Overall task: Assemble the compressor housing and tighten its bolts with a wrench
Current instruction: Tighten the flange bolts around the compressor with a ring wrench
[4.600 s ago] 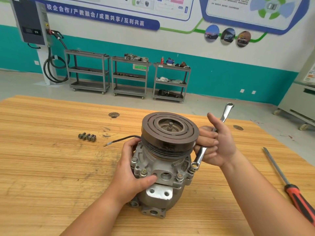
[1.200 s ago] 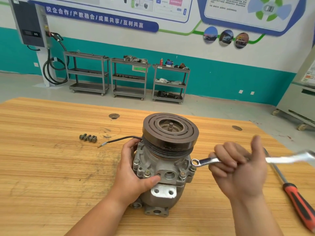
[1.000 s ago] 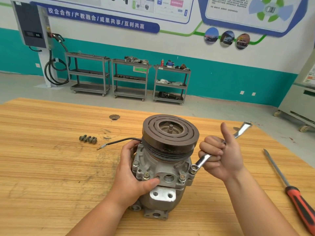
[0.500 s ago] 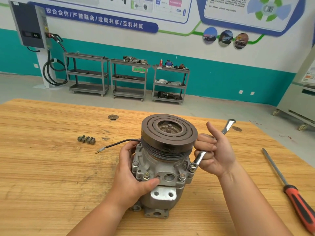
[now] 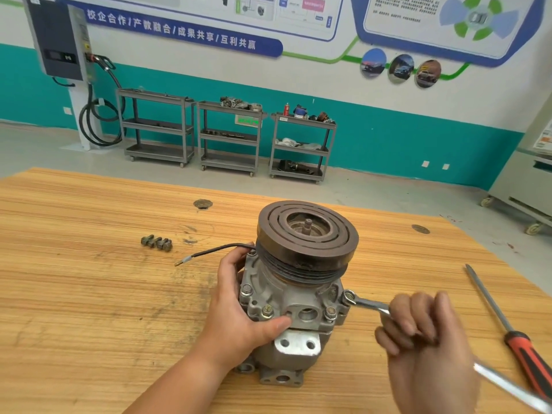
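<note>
Cranking the wrench (image 5: pixel 366 304) on the right-side bolt (image 5: pixel 348 295) of the compressor housing (image 5: pixel 295 306).
My right hand (image 5: pixel 418 339) fists the shank, which runs rightward toward me from the bolt; my left hand (image 5: pixel 239 315) clasps the housing upright on the table (image 5: pixel 89 294).

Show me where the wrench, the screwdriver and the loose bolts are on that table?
wrench (image 5: pixel 370 305), head view, on the shaft just past its ring end.
screwdriver (image 5: pixel 521 351), head view, on the red and black handle.
loose bolts (image 5: pixel 156 243), head view, on the middle of the small cluster.
</note>
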### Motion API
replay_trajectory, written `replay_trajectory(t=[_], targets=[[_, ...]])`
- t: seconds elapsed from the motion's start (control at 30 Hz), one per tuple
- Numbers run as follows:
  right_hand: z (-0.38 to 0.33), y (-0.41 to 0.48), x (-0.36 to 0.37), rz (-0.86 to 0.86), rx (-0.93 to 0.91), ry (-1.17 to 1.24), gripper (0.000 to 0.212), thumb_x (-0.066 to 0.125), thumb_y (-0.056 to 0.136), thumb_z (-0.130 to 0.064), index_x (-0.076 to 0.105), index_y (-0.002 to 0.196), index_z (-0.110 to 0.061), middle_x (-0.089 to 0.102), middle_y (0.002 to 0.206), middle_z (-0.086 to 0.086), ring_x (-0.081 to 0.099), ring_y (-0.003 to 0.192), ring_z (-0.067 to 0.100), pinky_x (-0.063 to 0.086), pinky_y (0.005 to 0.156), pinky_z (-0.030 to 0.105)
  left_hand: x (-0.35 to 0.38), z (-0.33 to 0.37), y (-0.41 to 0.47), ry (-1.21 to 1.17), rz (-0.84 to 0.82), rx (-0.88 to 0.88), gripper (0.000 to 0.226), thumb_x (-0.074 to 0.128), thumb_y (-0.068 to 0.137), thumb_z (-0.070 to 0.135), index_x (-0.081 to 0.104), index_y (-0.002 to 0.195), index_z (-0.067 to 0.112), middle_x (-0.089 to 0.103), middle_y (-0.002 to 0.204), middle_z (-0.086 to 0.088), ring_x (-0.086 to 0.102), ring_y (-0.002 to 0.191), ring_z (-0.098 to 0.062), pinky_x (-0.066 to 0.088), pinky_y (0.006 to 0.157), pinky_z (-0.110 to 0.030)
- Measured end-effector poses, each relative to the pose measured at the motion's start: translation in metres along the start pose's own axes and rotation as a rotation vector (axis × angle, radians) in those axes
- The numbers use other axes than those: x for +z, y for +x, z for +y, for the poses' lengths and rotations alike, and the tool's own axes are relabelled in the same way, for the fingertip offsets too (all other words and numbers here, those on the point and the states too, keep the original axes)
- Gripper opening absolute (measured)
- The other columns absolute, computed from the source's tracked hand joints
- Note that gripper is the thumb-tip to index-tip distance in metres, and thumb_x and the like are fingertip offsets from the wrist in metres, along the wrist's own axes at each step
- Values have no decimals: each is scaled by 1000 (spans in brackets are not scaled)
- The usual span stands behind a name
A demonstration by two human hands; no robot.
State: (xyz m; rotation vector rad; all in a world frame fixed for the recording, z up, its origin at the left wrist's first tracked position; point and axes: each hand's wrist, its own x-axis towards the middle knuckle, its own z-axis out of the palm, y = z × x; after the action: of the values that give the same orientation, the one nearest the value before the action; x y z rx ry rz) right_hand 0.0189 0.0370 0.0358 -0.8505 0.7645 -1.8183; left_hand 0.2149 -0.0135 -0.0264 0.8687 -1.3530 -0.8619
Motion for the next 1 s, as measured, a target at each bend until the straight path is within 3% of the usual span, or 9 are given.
replay_trajectory(t=[0.07, 0.13, 0.23, 0.37, 0.47, 0.53, 0.67, 0.8, 1.0], targets=[[14, -24, 5, 78, -201, -122, 44, 51, 81, -25, 46, 38, -19, 43, 47, -5, 29, 43, 6, 22, 41, 20, 0, 0, 0, 23, 6, 1, 98, 82, 35, 73, 36, 120, 60, 54, 118, 29, 56, 118, -11, 47, 99, -52], [24, -38, 12, -2, -382, -362, 30, 57, 75, -20, 45, 47, -20, 49, 55, -6, 39, 49, 5, 26, 48, 24, 0, 1, 1, 47, 15, 6, 96, 84, 36, 66, 36, 119, 62, 54, 116, 33, 56, 117, -9, 47, 99, -52], [30, -48, 23, -146, -533, -647, 27, 62, 71, -31, 39, 57, -24, 47, 64, -8, 44, 58, 8, 34, 58, 19, 0, 0, 1, 52, 26, 22, 92, 82, 38, 52, 37, 118, 63, 54, 116, 32, 56, 117, -9, 46, 99, -52], [9, -37, 25, -90, -484, -365, 34, 67, 72, -48, 53, 54, -22, 52, 63, -7, 50, 55, 16, 40, 59, 30, 0, 0, 1, 38, 22, 1, 97, 82, 34, 72, 36, 119, 63, 54, 117, 32, 54, 120, -13, 45, 100, -54], [-16, -11, 15, -145, -263, -125, 43, 72, 63, -54, 50, 41, -25, 48, 55, -7, 44, 45, 8, 37, 46, 14, -1, 0, 1, 30, 19, -1, 98, 81, 33, 76, 36, 120, 62, 54, 118, 31, 54, 120, -14, 44, 100, -55], [-24, 14, 7, -243, -25, -28, 52, 71, 61, -60, 41, 37, -25, 40, 49, -5, 32, 41, 9, 32, 41, 13, -1, 0, 1, 33, 14, 11, 98, 81, 34, 77, 37, 120, 61, 54, 118, 31, 55, 119, -11, 45, 99, -53], [-16, 69, -1, -357, 446, 117, 54, 49, 78, -58, 25, 42, -26, 20, 44, -7, 14, 39, 6, 18, 31, 16, -1, 1, 1, 44, 4, 15, 95, 80, 35, 78, 36, 118, 63, 55, 117, 31, 57, 115, -5, 47, 98, -45], [2, 103, 0, -599, 809, 341, 51, 48, 91, -46, 35, 50, -19, 31, 49, -3, 26, 42, 10, 26, 35, 20, -1, 1, 1, 53, -6, 12, 99, 78, 37, 80, 34, 123, 57, 54, 119, 31, 55, 118, -6, 46, 99, -45], [12, 108, 0, -662, 961, 388, 47, 41, 98, -39, 39, 58, -14, 36, 56, 3, 25, 43, 10, 18, 39, 19, -2, 1, 1, 41, -29, 7, 108, 79, 39, 78, 32, 129, 39, 55, 119, 31, 58, 115, -4, 46, 93, -34]])
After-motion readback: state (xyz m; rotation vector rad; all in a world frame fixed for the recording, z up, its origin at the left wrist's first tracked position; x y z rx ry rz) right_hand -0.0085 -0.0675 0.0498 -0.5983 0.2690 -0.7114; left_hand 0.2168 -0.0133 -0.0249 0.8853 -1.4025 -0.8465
